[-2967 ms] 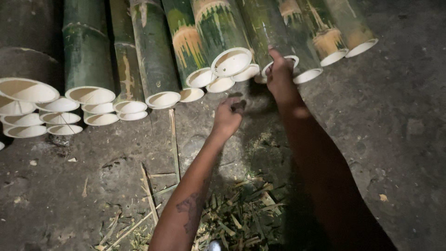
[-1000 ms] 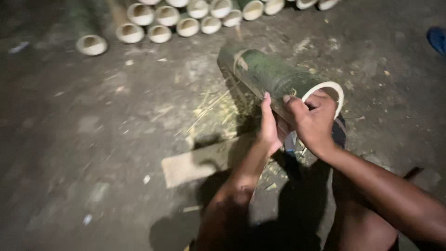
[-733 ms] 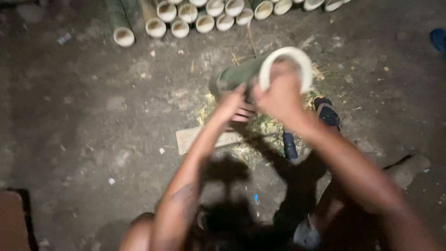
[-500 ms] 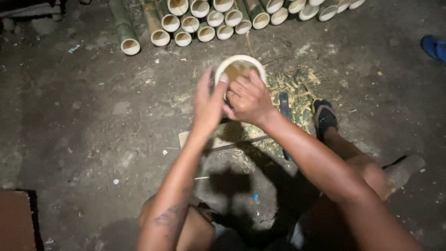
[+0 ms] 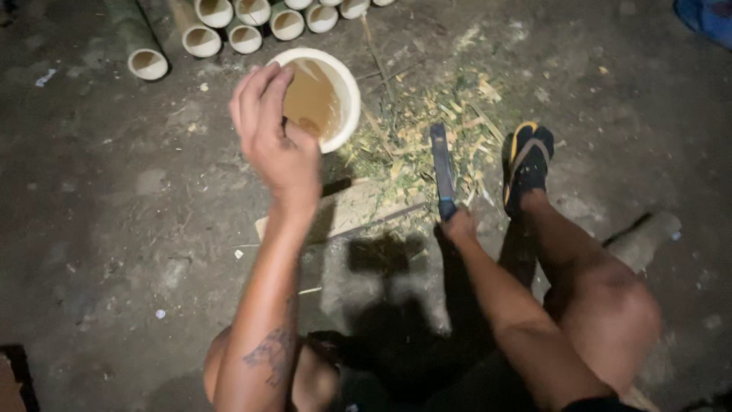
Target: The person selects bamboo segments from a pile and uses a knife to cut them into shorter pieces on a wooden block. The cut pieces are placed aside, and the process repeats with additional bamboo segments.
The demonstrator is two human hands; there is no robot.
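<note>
Since the earlier frame the right hand (image 5: 459, 226) has left the bamboo section (image 5: 316, 98) and now closes around the handle of a blade (image 5: 441, 172) on the ground. Left hand (image 5: 273, 137), fingers curled over the upright section's near rim, steadies it. Dark dirt floor (image 5: 99, 191); shavings (image 5: 415, 137); stacked bamboo tubes (image 5: 229, 23) beyond.

A rough, dark floor (image 5: 99, 206) of packed earth or concrete is filling the whole view, with harsh light falling from above and throwing hard shadows near the bottom. Cut bamboo poles (image 5: 229, 23) are lying side by side at the far left, their open ends facing us. Green and yellow shavings (image 5: 427, 130) are littering the middle ground. Something blue (image 5: 705, 19) is peeking in far right.
</note>
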